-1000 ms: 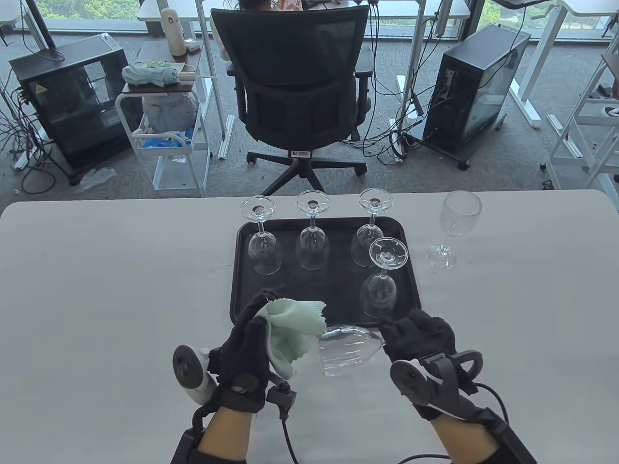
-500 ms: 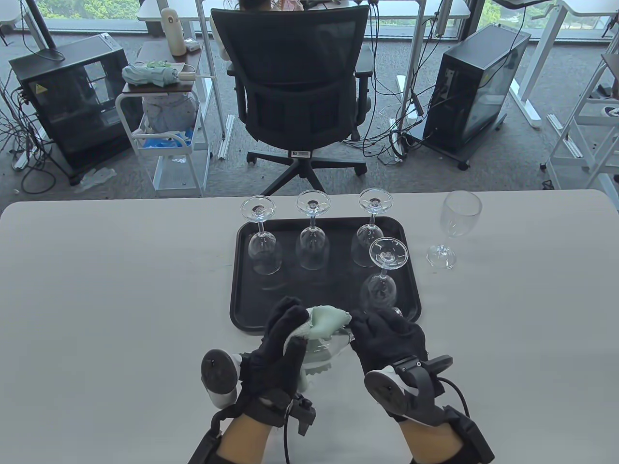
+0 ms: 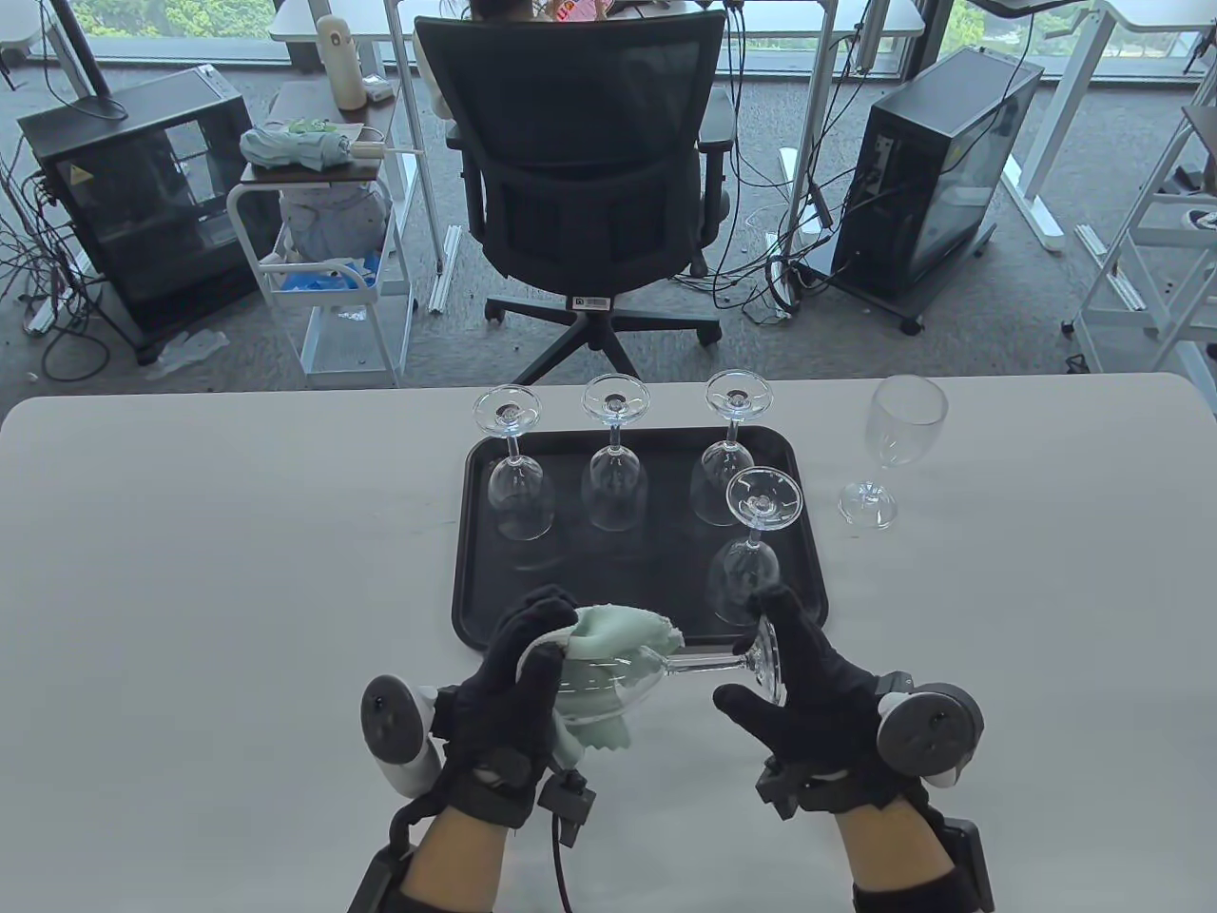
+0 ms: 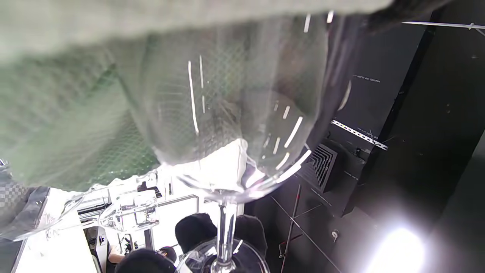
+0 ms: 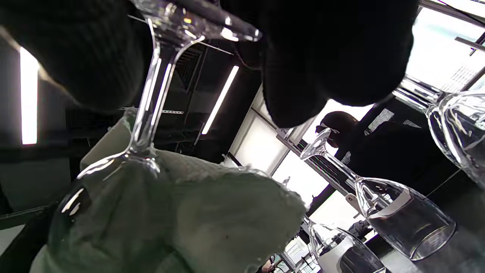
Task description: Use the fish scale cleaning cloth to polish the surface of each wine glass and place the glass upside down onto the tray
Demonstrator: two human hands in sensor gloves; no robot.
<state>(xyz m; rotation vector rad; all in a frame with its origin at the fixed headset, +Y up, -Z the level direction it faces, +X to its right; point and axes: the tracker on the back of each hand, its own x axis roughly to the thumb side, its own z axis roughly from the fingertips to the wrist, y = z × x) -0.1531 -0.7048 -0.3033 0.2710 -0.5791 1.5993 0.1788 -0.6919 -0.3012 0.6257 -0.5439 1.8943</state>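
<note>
A clear wine glass (image 3: 666, 666) lies sideways in the air just in front of the black tray (image 3: 485, 571). My left hand (image 3: 518, 680) wraps the pale green cloth (image 3: 608, 639) round its bowl (image 4: 227, 113). My right hand (image 3: 799, 680) grips the glass's foot (image 3: 768, 656), with the stem (image 5: 146, 110) running left toward the cloth (image 5: 182, 223). Several glasses stand upside down on the tray, three in the back row (image 3: 614, 475) and one at the front right (image 3: 751, 542). One upright glass (image 3: 889, 447) stands on the table right of the tray.
The white table (image 3: 190, 571) stretches wide on both sides of the tray. Beyond its far edge stands a black office chair (image 3: 580, 190), with computer cases and carts on the floor.
My right hand has slid from the bowl out to the foot, moving right. My left hand with the cloth has closed round the bowl, and the stem now shows between the hands.
</note>
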